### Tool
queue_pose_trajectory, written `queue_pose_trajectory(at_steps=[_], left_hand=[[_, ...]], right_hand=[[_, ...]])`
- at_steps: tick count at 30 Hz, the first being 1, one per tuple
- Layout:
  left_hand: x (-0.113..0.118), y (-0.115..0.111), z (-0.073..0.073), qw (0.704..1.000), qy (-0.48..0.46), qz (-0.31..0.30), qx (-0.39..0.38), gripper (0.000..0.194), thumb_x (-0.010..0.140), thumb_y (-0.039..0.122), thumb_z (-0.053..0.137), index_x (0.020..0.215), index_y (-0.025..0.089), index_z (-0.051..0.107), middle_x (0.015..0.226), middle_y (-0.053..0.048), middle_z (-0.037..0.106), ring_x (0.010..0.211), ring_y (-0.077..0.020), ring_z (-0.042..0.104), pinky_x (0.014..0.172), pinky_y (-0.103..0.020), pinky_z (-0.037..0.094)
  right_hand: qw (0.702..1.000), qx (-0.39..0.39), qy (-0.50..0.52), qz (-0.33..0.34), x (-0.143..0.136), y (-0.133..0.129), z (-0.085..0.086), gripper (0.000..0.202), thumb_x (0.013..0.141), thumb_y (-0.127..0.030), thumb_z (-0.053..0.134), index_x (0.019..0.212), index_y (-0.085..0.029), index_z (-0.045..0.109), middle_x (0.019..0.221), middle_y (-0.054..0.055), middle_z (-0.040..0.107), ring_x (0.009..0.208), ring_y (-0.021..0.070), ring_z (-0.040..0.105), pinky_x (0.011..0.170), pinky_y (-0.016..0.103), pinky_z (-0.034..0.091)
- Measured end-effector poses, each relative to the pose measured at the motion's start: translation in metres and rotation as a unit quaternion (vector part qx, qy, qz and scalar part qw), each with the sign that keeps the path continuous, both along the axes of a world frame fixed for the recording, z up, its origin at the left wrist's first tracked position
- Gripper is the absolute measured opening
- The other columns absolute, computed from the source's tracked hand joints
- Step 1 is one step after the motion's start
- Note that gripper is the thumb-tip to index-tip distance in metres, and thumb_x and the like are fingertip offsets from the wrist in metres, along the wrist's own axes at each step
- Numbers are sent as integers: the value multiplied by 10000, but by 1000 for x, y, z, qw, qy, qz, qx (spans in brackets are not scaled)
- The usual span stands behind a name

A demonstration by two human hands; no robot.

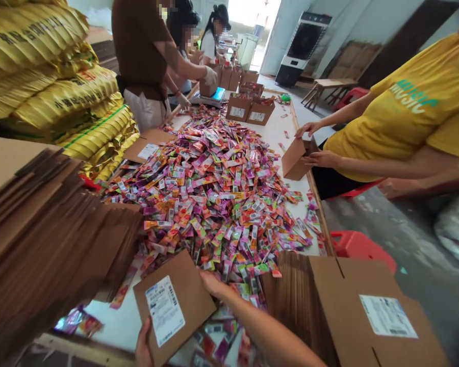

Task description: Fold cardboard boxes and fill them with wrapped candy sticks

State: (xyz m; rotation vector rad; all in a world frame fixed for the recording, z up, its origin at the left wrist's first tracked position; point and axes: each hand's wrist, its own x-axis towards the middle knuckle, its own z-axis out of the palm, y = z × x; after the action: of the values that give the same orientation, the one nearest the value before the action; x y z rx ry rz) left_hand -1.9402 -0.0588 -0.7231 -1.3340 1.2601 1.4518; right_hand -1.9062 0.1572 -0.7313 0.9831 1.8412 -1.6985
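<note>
**Flat carton held over sachet-covered bench**

Bottom centre of frame: both hands grip one flat cardboard carton [175, 305], brown, with a white shipping label facing up. Left hand [143, 347] clamps the carton's lower edge at the bottom of the frame, thumb on top. Right hand [211, 282] clamps the carton's upper right edge, forearm running off to the lower right. The hands are apart, one on each side of the carton. The carton is tilted, held just above the near end of the bench [119, 322].

Centre of frame: a big heap of colourful sachets [218, 193], pink, purple, orange, green, spreads across the bench top; some lie under and beside the carton.

Lower right: a stack of flat cartons [352, 311] stands on edge, the front one showing a white label. Left side: another big stack of flat cartons [42, 239], blurred. Upper left: piled yellow sacks [53, 86].

Right side: a person in a yellow shirt [416, 102] has both hands on a small open box [295, 159] at the bench edge. Top centre: a person in a brown shirt [141, 51] stands at the far left of the bench, wearing gloves, by a scale [210, 97]. Filled small boxes [248, 108] sit at the far end. A red stool [361, 247] is on the floor, right of the bench.
</note>
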Motion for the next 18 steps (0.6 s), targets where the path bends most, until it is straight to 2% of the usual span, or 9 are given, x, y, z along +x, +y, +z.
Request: queue_pose_trajectory(at_steps=[3, 5, 7, 9, 10, 11, 13, 16, 18], left_hand=[[-1, 1, 0, 1000, 13, -18, -4, 329, 620, 339, 654, 906, 176, 667, 642, -17, 711, 762, -295, 690, 686, -384, 563], [0, 2, -2, 1000, 15, -12, -9, 319, 620, 305, 658, 914, 179, 656, 631, 3, 708, 650, -258, 676, 624, -356, 552], [0, 3, -4, 1000, 16, 1, -17, 328, 631, 272, 650, 945, 179, 645, 627, 19, 707, 557, -220, 646, 584, -331, 541], [0, 5, -3, 999, 20, 8, -31, 356, 658, 255, 627, 1005, 179, 637, 634, 28, 712, 532, -201, 633, 600, -320, 546], [0, 7, -2, 999, 20, 8, -36, 370, 674, 255, 614, 1036, 178, 632, 634, 29, 712, 539, -201, 635, 629, -324, 554], [0, 10, -1, 999, 19, 5, -39, 380, 686, 259, 603, 1056, 177, 630, 633, 29, 713, 551, -206, 640, 665, -335, 561], [0, 15, -1, 999, 19, -4, -39, 392, 692, 274, 595, 1069, 172, 628, 626, 23, 710, 601, -232, 661, 738, -371, 565], [0, 20, -7, 999, 16, -23, -44, 395, 682, 301, 604, 1045, 148, 636, 590, 7, 690, 697, -268, 687, 790, -391, 558], [1, 19, -14, 999, 15, -24, -32, 416, 676, 324, 615, 1049, 140, 634, 607, 0, 696, 754, -275, 696, 785, -378, 560]], right_hand=[[1000, -9, 1, -9, 21, 14, 9, 698, 896, -663, 241, 931, -160, 723, 841, 61, 711, 874, 223, 639, 820, 382, 505], [994, 85, 40, -61, 34, 36, 17, 549, 893, -574, 352, 969, -165, 711, 914, 75, 706, 911, 224, 628, 856, 376, 488], [951, 271, 55, -138, 49, 60, 22, 432, 876, -460, 425, 1071, -167, 675, 1074, 110, 660, 1040, 239, 580, 952, 398, 434], [881, 434, 5, -188, 62, 80, 19, 449, 834, -407, 475, 1188, -169, 614, 1273, 153, 538, 1215, 282, 460, 1048, 469, 335], [858, 475, -33, -194, 67, 85, 15, 480, 807, -401, 504, 1217, -171, 594, 1336, 166, 477, 1265, 309, 402, 1064, 507, 296], [852, 483, -67, -189, 68, 85, 10, 499, 784, -399, 525, 1222, -170, 592, 1367, 175, 440, 1287, 330, 369, 1067, 531, 278], [890, 417, -87, -164, 64, 73, -3, 465, 773, -397, 529, 1165, -171, 633, 1337, 173, 469, 1264, 333, 396, 1063, 519, 290], [967, 203, -27, -151, 47, 32, -15, 397, 803, -440, 479, 1003, -178, 699, 1150, 137, 600, 1134, 280, 515, 1035, 440, 357], [983, 46, -8, -179, 36, 8, -16, 473, 843, -524, 385, 913, -182, 706, 973, 104, 660, 979, 247, 597, 953, 417, 438]])
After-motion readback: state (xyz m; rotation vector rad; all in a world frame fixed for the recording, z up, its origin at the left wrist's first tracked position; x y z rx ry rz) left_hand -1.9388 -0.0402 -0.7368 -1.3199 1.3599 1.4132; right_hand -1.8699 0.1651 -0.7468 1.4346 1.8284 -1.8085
